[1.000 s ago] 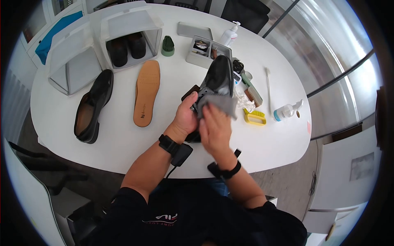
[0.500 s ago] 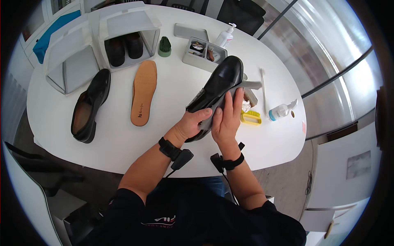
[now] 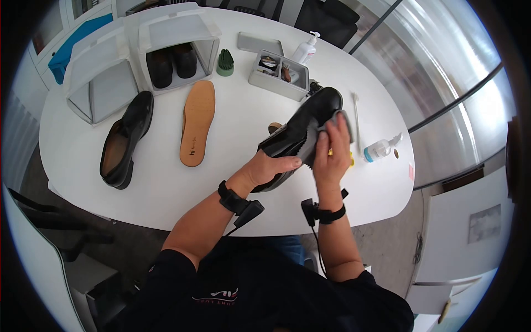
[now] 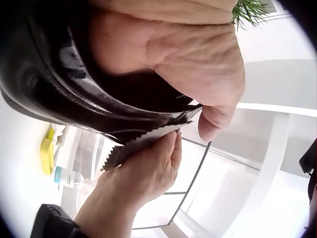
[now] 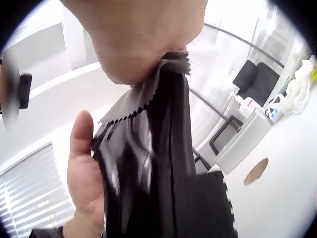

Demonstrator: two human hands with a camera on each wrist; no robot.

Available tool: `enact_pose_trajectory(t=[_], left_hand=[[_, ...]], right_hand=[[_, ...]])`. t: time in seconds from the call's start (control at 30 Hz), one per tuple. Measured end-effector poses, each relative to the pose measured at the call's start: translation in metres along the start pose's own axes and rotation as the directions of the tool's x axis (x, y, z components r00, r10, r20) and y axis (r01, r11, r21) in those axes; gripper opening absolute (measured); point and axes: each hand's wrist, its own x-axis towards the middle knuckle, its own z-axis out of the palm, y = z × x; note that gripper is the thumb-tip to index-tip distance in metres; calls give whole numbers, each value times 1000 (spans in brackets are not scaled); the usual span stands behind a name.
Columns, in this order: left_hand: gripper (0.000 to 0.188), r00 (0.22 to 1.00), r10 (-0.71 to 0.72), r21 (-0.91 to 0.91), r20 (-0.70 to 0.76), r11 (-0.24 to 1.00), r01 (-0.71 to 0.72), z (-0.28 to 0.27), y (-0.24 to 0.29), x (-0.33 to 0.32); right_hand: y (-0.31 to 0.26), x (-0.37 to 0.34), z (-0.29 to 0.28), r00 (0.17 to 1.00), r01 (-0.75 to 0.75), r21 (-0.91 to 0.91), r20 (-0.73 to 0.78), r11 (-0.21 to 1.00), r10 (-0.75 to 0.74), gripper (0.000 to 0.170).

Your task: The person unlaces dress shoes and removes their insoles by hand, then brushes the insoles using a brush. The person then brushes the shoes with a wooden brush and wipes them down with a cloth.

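Note:
My left hand [image 3: 261,169] grips a glossy black loafer [image 3: 323,100] by its opening, thumb along the side, toe pointing away to the upper right. Part of that hand goes inside the shoe, as the left wrist view shows. With my right hand [image 3: 331,157] I hold a grey cloth [image 3: 310,148] with zigzag edges against the shoe's right side near the toe. The cloth [image 5: 131,101] drapes along the upper in the right wrist view, and a darker flap [image 5: 200,203] of it hangs lower down. Its other folds are hidden under my right fingers.
A second black loafer [image 3: 126,144] and a tan insole [image 3: 197,124] lie to the left. Behind them stand clear-fronted shoe boxes [image 3: 102,88], one with dark shoes. A green brush [image 3: 225,63], metal tin [image 3: 276,83], pump bottle [image 3: 305,51], spray bottle [image 3: 378,150] and yellow brush [image 4: 47,154] stand around.
The shoe has tilted and moved to the right, its toe swinging over. My right hand has slid the cloth from the top of the shoe to the side near the toe.

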Motion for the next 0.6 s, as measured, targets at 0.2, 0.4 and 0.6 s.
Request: enact_pose_trajectory(t=[0.2, 0.4, 0.6], left_hand=[[51, 991, 7, 69, 132, 998, -16, 4, -7, -2], [54, 989, 22, 36, 149, 999, -28, 4, -13, -3], [54, 989, -42, -409, 140, 908, 96, -7, -15, 0]], right_hand=[[0, 8, -14, 994, -102, 35, -28, 994, 103, 54], [4, 8, -18, 971, -236, 159, 17, 959, 237, 55], [31, 13, -12, 840, -458, 504, -22, 732, 542, 38]])
